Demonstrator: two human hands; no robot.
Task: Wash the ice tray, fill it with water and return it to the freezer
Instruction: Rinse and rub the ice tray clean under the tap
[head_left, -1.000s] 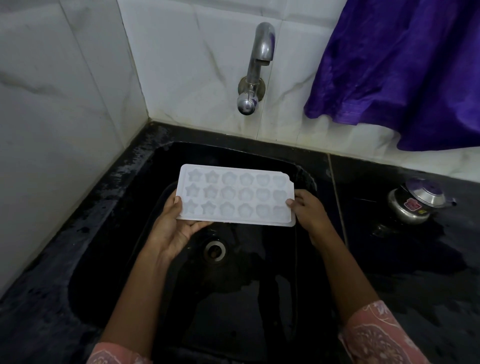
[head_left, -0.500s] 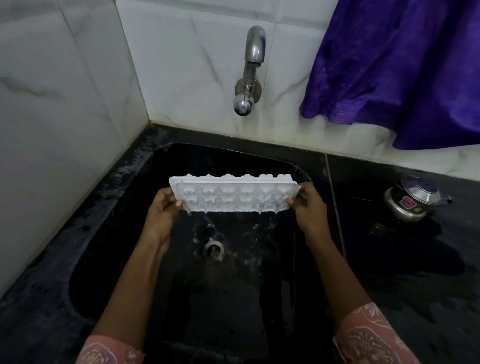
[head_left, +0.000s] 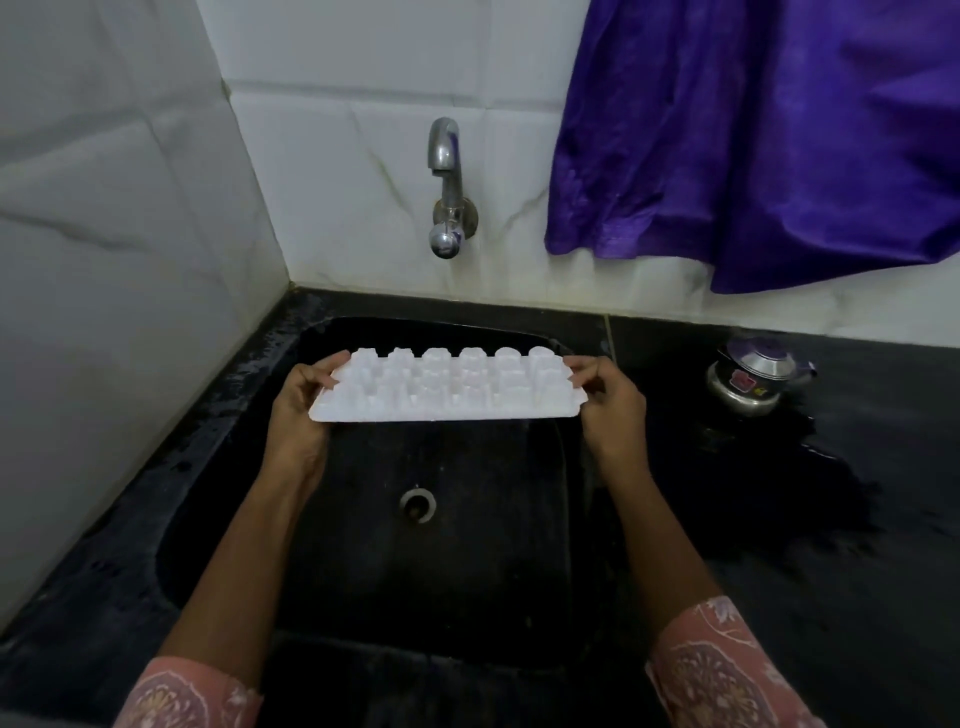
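White plastic ice tray (head_left: 447, 387) is held over the black sink basin (head_left: 467, 597), underside turned up, so that the moulded cup bottoms stand out as rows of rounded bumps. It is kept well above the metal drain ring (head_left: 417, 505) and below the chrome wall tap (head_left: 445, 187), its long flat rim nearest the camera.

Left hand (head_left: 304, 410): the left short end is pinched, fingers curled round the edge. Right hand (head_left: 610, 405): the right short end is gripped likewise, fingertips curled onto the rim. Both forearms are stretched forward over the basin; pink patterned sleeves (head_left: 722, 670) are seen at the lower edge.

Surroundings: a wet, speckled black stone counter (head_left: 857, 571) is set round the sink. A small steel pot with lid (head_left: 753, 382) is placed on it to the right, apart from the tray, with a dark pool of water spread beside it. A crumpled purple cloth (head_left: 753, 145) is hung against the white veined wall tiles (head_left: 337, 130), right of the tap. Whether water is held in the basin cannot be told.
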